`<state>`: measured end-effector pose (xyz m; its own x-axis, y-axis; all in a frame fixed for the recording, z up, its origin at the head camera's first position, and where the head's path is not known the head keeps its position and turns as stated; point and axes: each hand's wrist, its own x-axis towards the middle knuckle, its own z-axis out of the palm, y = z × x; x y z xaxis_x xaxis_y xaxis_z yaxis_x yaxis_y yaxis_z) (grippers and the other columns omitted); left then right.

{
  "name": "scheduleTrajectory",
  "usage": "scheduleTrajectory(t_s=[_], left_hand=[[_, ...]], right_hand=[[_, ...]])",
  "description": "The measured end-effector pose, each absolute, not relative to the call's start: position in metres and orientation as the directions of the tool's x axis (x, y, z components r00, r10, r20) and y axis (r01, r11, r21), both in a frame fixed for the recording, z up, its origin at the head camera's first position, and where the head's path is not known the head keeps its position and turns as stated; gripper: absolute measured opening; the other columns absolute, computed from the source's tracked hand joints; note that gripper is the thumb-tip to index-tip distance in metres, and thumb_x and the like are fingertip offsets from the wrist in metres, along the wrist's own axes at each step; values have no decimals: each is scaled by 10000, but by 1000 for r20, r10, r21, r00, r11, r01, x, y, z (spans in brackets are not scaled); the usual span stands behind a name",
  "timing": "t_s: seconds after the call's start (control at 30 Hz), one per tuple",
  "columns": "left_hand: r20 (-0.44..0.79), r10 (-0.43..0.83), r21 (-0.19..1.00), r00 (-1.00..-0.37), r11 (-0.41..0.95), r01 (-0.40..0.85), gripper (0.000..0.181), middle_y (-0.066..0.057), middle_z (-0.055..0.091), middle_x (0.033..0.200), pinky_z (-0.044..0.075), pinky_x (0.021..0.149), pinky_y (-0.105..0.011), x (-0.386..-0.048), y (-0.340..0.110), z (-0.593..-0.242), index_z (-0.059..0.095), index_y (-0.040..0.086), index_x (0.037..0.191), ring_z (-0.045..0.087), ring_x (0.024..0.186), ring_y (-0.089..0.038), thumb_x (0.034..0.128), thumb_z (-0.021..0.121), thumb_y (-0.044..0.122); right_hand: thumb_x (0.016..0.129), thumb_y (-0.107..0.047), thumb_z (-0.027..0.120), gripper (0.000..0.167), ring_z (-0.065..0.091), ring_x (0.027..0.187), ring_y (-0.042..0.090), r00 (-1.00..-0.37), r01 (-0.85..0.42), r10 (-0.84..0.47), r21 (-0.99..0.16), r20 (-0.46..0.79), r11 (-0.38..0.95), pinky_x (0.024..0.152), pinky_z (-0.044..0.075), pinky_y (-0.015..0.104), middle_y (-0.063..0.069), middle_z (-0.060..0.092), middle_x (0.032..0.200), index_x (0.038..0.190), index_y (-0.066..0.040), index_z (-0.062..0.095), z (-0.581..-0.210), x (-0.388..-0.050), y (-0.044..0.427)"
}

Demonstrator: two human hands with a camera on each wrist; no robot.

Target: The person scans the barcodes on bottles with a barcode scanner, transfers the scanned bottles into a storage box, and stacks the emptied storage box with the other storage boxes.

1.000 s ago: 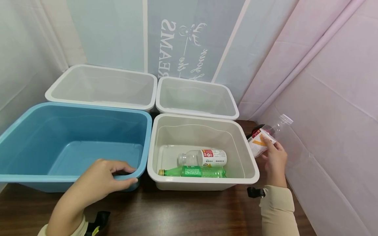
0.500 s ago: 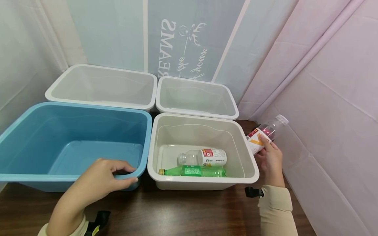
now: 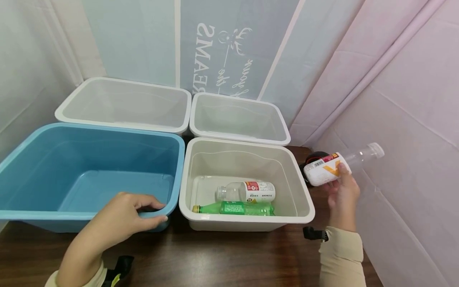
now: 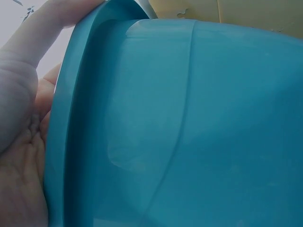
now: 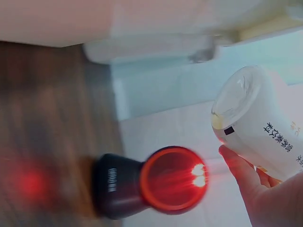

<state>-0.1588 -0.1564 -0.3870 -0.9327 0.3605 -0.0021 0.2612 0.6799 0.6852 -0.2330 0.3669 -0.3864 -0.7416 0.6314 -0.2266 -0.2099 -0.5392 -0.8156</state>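
Note:
My right hand [image 3: 343, 195] holds a clear bottle with a white, orange and red label [image 3: 324, 169], tilted with its neck to the upper right, at the right of the beige bin [image 3: 247, 224]. The right wrist view has the bottle's base end [image 5: 255, 113] above my fingers, near a black scanner [image 5: 174, 179] with a red ring and bright red lights. My left hand [image 3: 125, 217] grips the front right corner of the blue bin [image 3: 46, 216], thumb outside and fingers over the rim; the left wrist view catches this hand [image 4: 23, 94] at the rim too.
Inside the beige bin lie another labelled clear bottle [image 3: 259, 191] and a green bottle [image 3: 247, 208]. Behind stand a white bin at left [image 3: 125, 125] and a smaller one at right [image 3: 240, 138]. Curtains rise behind and at the right of the brown table [image 3: 222, 259].
The bottle in my right hand first moved slightly left, then swung right and turned flatter, uncovering more of the black scanner. My left hand has stayed on the blue rim.

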Motion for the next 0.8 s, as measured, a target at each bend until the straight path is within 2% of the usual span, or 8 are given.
scheduleTrajectory(t_s=[0.17, 0.4, 0.5, 0.63, 0.8], left_hand=[[-10, 359, 679, -933, 687, 257, 226, 95, 749, 1001, 525, 712, -254, -158, -158, -387, 772, 275, 985, 643, 868, -42, 822, 786, 431], [10, 357, 668, -934, 693, 272, 241, 75, 759, 1012, 539, 745, -287, -158, -156, -387, 779, 270, 988, 676, 926, -100, 815, 790, 437], [2, 359, 670, -933, 692, 268, 210, 91, 754, 988, 532, 723, -266, -158, -156, -388, 775, 277, 966, 662, 888, -70, 817, 791, 424], [-3, 362, 672, -932, 691, 266, 196, 105, 749, 974, 522, 703, -246, -158, -156, -388, 772, 282, 957, 640, 854, -31, 821, 788, 422], [-2, 361, 669, -932, 694, 267, 212, 92, 753, 993, 528, 717, -261, -159, -156, -387, 775, 280, 971, 656, 881, -59, 821, 786, 430]], right_hand=[[859, -139, 781, 213, 710, 722, 180, -764, -246, 620, -807, -180, -537, 516, 559, 352, 46, 725, 911, 1025, -48, 684, -375, -233, 359], [907, -136, 726, 174, 718, 677, 225, -785, -235, 584, -774, -205, -588, 501, 563, 393, 76, 723, 881, 1037, -39, 661, -377, -231, 354], [917, -139, 715, 179, 720, 696, 227, -799, -232, 569, -773, -195, -591, 511, 568, 398, 79, 722, 895, 1053, -39, 656, -377, -230, 353], [920, -105, 699, 181, 721, 745, 189, -826, -209, 540, -802, -161, -560, 547, 578, 366, 63, 731, 918, 1088, -59, 650, -377, -228, 350], [923, -13, 658, 210, 712, 823, 140, -868, -192, 487, -837, -99, -512, 616, 587, 317, 42, 730, 957, 1119, -75, 615, -379, -222, 349]])
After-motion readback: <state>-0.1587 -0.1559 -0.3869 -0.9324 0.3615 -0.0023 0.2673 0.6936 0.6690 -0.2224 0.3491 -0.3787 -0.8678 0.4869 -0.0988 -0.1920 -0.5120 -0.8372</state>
